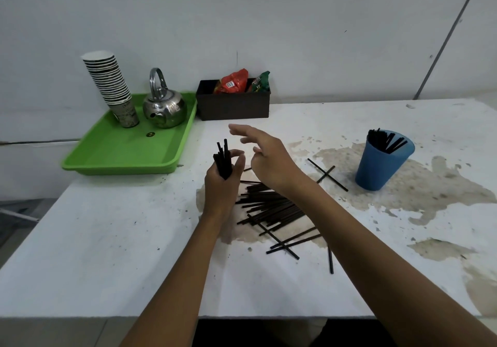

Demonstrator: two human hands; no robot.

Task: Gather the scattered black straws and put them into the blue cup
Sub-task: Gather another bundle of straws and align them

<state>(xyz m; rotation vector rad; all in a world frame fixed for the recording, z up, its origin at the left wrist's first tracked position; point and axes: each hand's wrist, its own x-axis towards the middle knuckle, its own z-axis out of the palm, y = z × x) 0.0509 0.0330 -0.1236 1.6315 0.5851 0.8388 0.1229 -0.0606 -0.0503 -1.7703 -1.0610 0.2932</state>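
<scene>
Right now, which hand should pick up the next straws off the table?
Right. The right hand is open and empty above the loose pile. The left hand is already closed on a bundle of straws, so its fingers are occupied.

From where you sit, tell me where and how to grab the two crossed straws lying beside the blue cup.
Pinch the crossed straws right at the crossing, coming straight down from above with the free right hand. They lie flat on the table, apart from the big pile, so one pinch there probably lifts both. The blue cup stands to their right, so keep the fingers off it.
</scene>
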